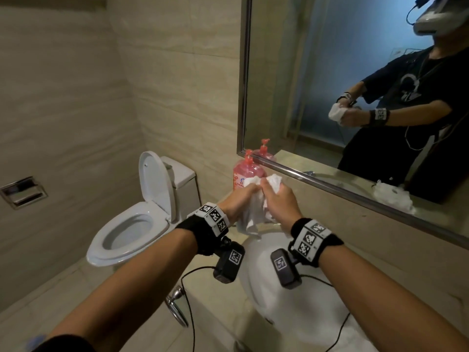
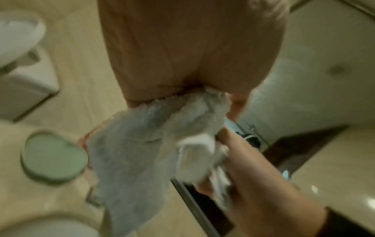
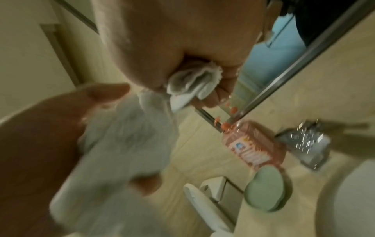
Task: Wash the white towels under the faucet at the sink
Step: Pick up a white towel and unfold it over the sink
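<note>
Both hands hold one white towel (image 1: 253, 215) bunched up in the air above the far rim of the white sink (image 1: 269, 283). My left hand (image 1: 242, 198) grips its left part and my right hand (image 1: 278, 199) grips its right part, knuckles close together. A loose end hangs down toward the basin. In the left wrist view the towel (image 2: 131, 152) drops from the left hand (image 2: 192, 56). In the right wrist view a wad of the towel (image 3: 182, 83) sticks out of the right hand (image 3: 172, 40). The chrome faucet (image 3: 304, 142) stands behind the sink. No running water shows.
A pink soap pump bottle (image 1: 245, 175) stands just behind the hands against the mirror (image 1: 330, 85). A green round dish (image 3: 265, 187) lies on the counter beside it. The open toilet (image 1: 137, 219) is to the left. A towel ring (image 1: 177, 308) hangs on the counter's side.
</note>
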